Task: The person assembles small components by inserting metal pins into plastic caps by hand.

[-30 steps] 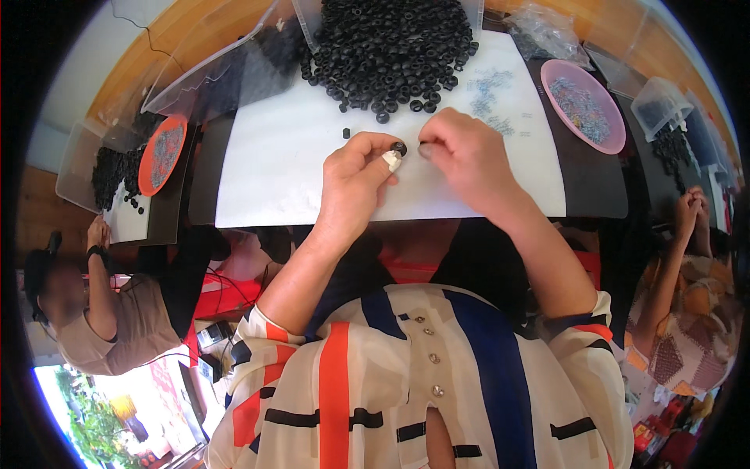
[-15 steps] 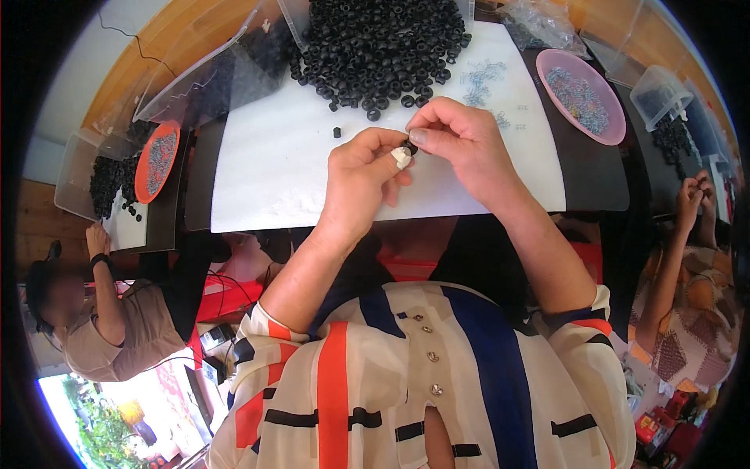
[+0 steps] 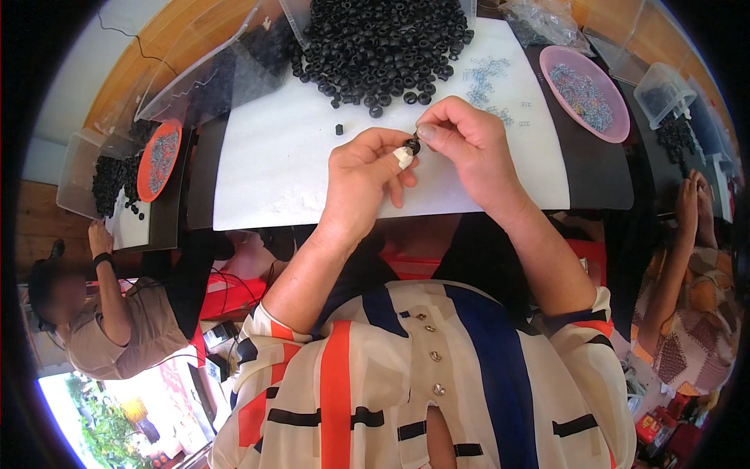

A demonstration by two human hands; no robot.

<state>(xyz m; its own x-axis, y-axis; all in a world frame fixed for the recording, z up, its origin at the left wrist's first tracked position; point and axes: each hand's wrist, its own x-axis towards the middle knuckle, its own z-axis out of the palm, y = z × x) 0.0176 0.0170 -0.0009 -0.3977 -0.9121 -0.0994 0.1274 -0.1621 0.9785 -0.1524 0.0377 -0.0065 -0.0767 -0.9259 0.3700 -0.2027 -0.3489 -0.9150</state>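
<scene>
My left hand [image 3: 361, 170] pinches a small round black part [image 3: 412, 145] between thumb and fingers, over the front of a white sheet [image 3: 273, 176]. White tape wraps the tip of that thumb. Right beside the part, my right hand [image 3: 467, 147] is closed, thumb and forefinger pressed together. What these fingers hold, if anything, is too small to make out. Beyond my hands lies a large heap of black ring-like parts [image 3: 383, 59]. One loose black piece [image 3: 339, 129] sits apart, left of the heap. Small metal springs [image 3: 486, 82] are scattered right of it.
A pink bowl [image 3: 623, 125] of small springs stands to the right. At left are an orange bowl [image 3: 143, 187] and a clear plastic bin [image 3: 180, 98]. A co-worker [image 3: 129, 324] sits at the left, another person [image 3: 687, 313] at the right.
My right fingertips have drawn slightly to the right, away from the black part, which shows more now. My left hand has hardly moved. The person at right has brought their hands lower.
</scene>
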